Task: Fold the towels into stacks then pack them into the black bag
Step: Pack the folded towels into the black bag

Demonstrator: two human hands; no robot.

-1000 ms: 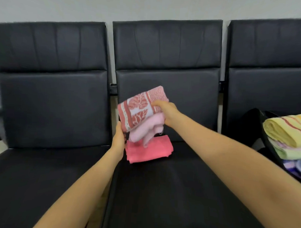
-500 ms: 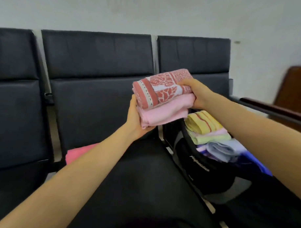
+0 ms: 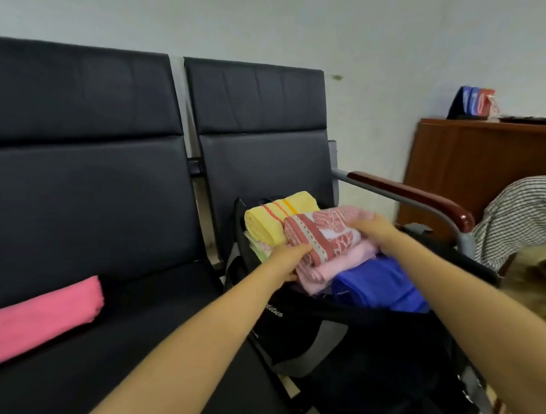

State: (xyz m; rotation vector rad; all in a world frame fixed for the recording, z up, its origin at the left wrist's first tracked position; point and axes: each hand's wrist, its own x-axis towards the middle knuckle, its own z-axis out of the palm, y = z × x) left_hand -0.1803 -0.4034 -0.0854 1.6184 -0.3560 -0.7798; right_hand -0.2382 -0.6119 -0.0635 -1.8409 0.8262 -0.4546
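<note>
I hold a small stack of two folded towels over the open black bag (image 3: 295, 328): a red-and-white patterned towel (image 3: 323, 236) on top of a pale pink towel (image 3: 334, 268). My left hand (image 3: 287, 257) grips the stack's left end and my right hand (image 3: 373, 225) presses on its top right. The stack rests in the bag's mouth, beside a folded yellow towel (image 3: 271, 220) and a blue towel (image 3: 377, 284) inside the bag. A folded bright pink towel (image 3: 42, 316) lies on the seat at the left.
The bag sits on the rightmost black chair (image 3: 256, 119), whose wooden armrest (image 3: 414, 196) runs along the right. A brown wooden cabinet (image 3: 471, 164) stands against the wall. A striped cloth (image 3: 522, 215) shows at the far right.
Both hands carried the two-towel stack from the middle seat to the right and lowered it into the bag's mouth. My view swung right with them; the bright pink towel stayed on the seat.
</note>
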